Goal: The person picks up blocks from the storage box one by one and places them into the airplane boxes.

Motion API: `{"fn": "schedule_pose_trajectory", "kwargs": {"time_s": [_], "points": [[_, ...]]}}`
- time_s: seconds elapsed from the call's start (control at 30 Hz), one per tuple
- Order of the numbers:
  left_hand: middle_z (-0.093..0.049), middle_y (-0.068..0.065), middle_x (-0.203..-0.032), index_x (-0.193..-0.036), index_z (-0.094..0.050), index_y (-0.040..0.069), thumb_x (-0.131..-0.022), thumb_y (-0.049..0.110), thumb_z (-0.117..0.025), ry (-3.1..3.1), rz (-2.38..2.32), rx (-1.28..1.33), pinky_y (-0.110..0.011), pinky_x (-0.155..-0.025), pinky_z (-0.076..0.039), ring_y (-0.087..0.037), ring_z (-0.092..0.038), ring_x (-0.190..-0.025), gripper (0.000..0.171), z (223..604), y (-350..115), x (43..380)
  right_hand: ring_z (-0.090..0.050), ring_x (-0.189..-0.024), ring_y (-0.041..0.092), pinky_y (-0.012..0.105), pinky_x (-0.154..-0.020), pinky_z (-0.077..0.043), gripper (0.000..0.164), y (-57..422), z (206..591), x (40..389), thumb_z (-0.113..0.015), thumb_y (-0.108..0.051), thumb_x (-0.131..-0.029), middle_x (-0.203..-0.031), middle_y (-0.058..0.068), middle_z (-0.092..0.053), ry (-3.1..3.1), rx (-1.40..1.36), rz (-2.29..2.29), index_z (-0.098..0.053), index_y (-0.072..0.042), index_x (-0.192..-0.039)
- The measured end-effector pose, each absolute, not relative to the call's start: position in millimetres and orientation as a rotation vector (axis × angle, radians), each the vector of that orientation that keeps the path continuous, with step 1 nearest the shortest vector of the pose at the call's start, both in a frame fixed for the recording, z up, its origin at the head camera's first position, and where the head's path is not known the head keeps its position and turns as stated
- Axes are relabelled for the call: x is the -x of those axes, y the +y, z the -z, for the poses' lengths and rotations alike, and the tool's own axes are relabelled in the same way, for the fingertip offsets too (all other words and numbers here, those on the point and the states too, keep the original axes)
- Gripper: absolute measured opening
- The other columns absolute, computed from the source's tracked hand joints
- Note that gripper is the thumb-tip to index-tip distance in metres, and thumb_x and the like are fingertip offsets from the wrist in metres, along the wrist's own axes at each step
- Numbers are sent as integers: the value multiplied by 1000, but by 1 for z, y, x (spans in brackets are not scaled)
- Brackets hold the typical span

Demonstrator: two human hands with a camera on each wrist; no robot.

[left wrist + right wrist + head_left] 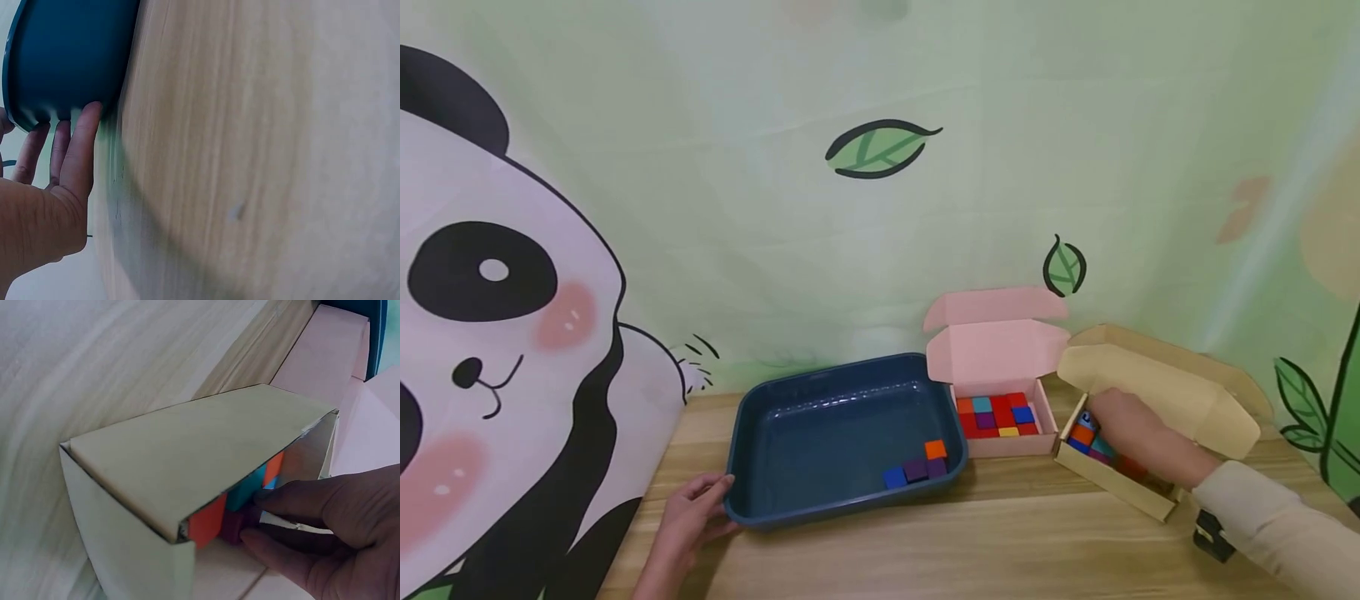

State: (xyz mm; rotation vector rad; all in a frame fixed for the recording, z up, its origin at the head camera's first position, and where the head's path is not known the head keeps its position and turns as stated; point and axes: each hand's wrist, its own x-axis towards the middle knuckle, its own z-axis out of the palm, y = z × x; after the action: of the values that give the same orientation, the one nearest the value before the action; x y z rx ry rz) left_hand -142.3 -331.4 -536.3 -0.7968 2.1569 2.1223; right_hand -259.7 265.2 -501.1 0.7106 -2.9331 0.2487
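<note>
My left hand (692, 512) holds the near left corner of a dark blue tray (820, 502), thumb at the rim. In the left wrist view its fingertips press the tray's outer wall (69, 56). Inside the tray's near right corner lie an orange block (935, 450), a blue block (895, 477) and purple blocks (916, 470). My right hand (1131, 425) reaches into an open brown cardboard box (1116, 481) of coloured blocks. Between its thumb and finger it pinches a dark magenta block (234, 526), beside a teal block (245, 489) and a red-orange block (207, 522).
A pink box (1011, 447), lid raised, stands between the tray and the brown box, with coloured blocks laid flat inside. The brown box's lid (1157, 383) is also up. Behind the wooden table (1000, 542) hangs a printed panda backdrop (737, 208).
</note>
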Motion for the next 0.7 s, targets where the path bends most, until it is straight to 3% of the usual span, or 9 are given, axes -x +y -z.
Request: {"fn": "schedule_pose_trajectory", "kwargs": {"time_s": [0.23,0.5,0.7], "points": [[-64,0,-89,-92,-66,13,-84,27,-73,2143,-2126,806,-41,-65,-57,-18,-67,-71,18,537,-330,141,-50,-60,19,35,-54,-48,16,274,501,256,-69,7,-72,-69,5,-58,-2986,-739,-352,-59,-5,-76],[-63,-1,-91,-96,-65,11,-84,30,-72,2162,-2087,807,-41,-65,-57,-18,-67,-72,24,533,-331,144,-47,-59,18,31,-49,-42,7,279,486,245,-67,-4,-79,-70,2,-55,-3159,-568,-385,-60,-5,-79],[-64,-1,-88,-91,-66,14,-85,25,-72,2130,-2123,802,-43,-65,-57,-19,-67,-70,15,535,-329,145,-45,-59,19,32,-51,-42,8,282,484,236,-66,-2,-78,-70,3,-53,-3216,-552,-347,-58,-4,-80]]}}
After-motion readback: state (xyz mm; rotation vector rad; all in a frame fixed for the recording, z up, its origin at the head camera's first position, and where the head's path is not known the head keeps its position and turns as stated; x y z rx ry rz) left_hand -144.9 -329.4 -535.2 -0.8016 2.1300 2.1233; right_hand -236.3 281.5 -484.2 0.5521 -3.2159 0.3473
